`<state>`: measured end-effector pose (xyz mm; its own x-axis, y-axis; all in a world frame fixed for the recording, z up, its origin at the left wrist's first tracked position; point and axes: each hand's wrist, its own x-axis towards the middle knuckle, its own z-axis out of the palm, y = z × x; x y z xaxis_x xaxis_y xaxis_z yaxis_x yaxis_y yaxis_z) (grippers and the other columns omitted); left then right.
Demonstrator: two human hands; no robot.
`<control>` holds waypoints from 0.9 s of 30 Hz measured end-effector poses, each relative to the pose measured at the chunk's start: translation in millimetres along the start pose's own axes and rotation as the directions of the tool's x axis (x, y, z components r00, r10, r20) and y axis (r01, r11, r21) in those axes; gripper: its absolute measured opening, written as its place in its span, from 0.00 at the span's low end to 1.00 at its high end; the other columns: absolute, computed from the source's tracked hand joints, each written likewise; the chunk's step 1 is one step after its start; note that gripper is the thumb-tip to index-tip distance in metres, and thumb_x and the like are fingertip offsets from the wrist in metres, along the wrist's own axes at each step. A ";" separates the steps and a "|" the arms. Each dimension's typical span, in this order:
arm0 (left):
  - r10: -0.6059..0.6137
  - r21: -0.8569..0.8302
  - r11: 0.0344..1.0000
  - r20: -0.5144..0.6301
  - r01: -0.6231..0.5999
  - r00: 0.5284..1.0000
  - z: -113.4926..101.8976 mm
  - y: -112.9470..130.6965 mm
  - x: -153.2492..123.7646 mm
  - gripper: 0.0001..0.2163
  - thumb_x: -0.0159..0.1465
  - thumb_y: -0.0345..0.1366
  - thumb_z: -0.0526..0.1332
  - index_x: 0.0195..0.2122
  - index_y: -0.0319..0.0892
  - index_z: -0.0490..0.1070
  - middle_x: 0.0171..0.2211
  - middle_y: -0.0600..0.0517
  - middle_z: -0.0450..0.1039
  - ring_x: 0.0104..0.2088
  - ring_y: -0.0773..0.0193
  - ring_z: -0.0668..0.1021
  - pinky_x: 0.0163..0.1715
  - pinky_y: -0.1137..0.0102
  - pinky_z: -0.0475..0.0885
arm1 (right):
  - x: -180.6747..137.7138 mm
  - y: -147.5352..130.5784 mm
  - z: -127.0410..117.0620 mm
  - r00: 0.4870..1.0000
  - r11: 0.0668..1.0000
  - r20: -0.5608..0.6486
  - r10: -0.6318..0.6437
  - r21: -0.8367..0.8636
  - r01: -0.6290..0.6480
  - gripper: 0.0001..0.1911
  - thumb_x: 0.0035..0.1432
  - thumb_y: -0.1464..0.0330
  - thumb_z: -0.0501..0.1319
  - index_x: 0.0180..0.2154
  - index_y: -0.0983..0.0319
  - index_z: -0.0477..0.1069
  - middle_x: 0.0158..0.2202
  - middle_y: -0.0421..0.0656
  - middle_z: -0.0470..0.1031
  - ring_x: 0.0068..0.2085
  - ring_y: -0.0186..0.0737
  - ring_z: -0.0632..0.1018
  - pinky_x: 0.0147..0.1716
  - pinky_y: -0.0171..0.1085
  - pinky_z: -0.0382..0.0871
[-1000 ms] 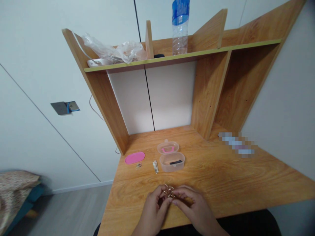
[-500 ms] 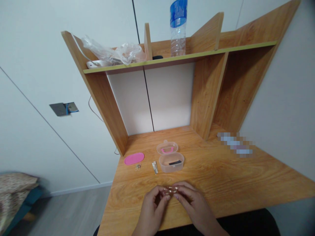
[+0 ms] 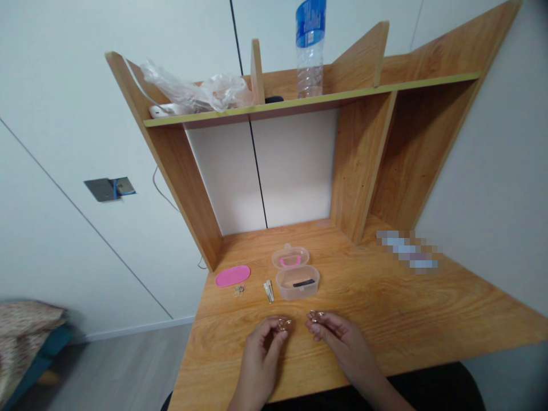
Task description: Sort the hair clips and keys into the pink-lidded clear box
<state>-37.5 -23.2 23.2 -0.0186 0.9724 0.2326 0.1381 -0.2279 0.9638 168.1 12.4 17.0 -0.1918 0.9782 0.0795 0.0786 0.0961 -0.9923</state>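
Note:
My left hand (image 3: 264, 348) pinches a small shiny rose-gold metal piece (image 3: 284, 325) between thumb and fingers, just over the desk. A similar rose-gold metal piece (image 3: 315, 316) is held in the closed fingers of my right hand (image 3: 336, 339). Their exact kind is too small to tell. A gap separates the two hands. Beyond them stands an open clear plastic box (image 3: 295, 292), its lid (image 3: 298, 254) with a pink handle folded back. A dark flat strip (image 3: 303, 283) lies inside. Left of the box lie slim silvery clips (image 3: 268, 291), side by side.
A pink oval tray or lid (image 3: 233, 276) lies at the desk's left, with small ring-like bits (image 3: 240, 291) in front of it. A blurred-out item (image 3: 406, 249) rests at the right. The shelf above holds a plastic bag (image 3: 218, 92) and a bottle (image 3: 310, 63).
My hands were together around the shiny metal pieces. Now they have parted, left and right, each with one rose-gold piece. The box and clips have stayed put.

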 end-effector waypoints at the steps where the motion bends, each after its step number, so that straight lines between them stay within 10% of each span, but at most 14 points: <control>1: -0.011 -0.036 0.999 -0.005 0.011 1.000 0.5 -2.4 -0.3 0.09 0.68 0.41 0.60 0.39 0.42 0.76 0.38 0.48 0.78 0.40 0.58 0.79 0.45 0.67 0.72 | 0.2 0.1 0.5 1.000 1.000 -0.010 0.007 0.000 -0.007 0.13 0.58 0.58 0.65 0.39 0.60 0.80 0.38 0.46 0.83 0.37 0.46 0.81 0.40 0.40 0.75; 8: -0.103 -0.132 0.986 -0.032 0.098 0.994 1.5 -9.0 -1.6 0.14 0.66 0.43 0.63 0.49 0.43 0.77 0.42 0.45 0.81 0.45 0.55 0.81 0.50 0.62 0.74 | -1.5 -9.8 1.2 0.999 0.998 -0.034 0.027 -0.055 -0.029 0.15 0.57 0.55 0.65 0.32 0.60 0.80 0.37 0.46 0.83 0.43 0.50 0.80 0.46 0.43 0.73; 27: -0.142 0.036 0.989 0.012 0.142 0.990 1.4 -0.3 0.4 0.18 0.69 0.48 0.56 0.32 0.40 0.75 0.29 0.48 0.78 0.31 0.59 0.78 0.35 0.69 0.70 | -2.3 -13.5 4.1 0.991 0.982 0.122 0.049 -0.187 -0.025 0.15 0.63 0.62 0.55 0.32 0.61 0.78 0.29 0.42 0.79 0.29 0.41 0.78 0.31 0.36 0.71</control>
<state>-36.1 -22.7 22.8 -0.0259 0.9955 0.0914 0.1694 -0.0857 0.9818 163.5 8.1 29.8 -0.3054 0.9520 0.0189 0.2653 0.1042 -0.9585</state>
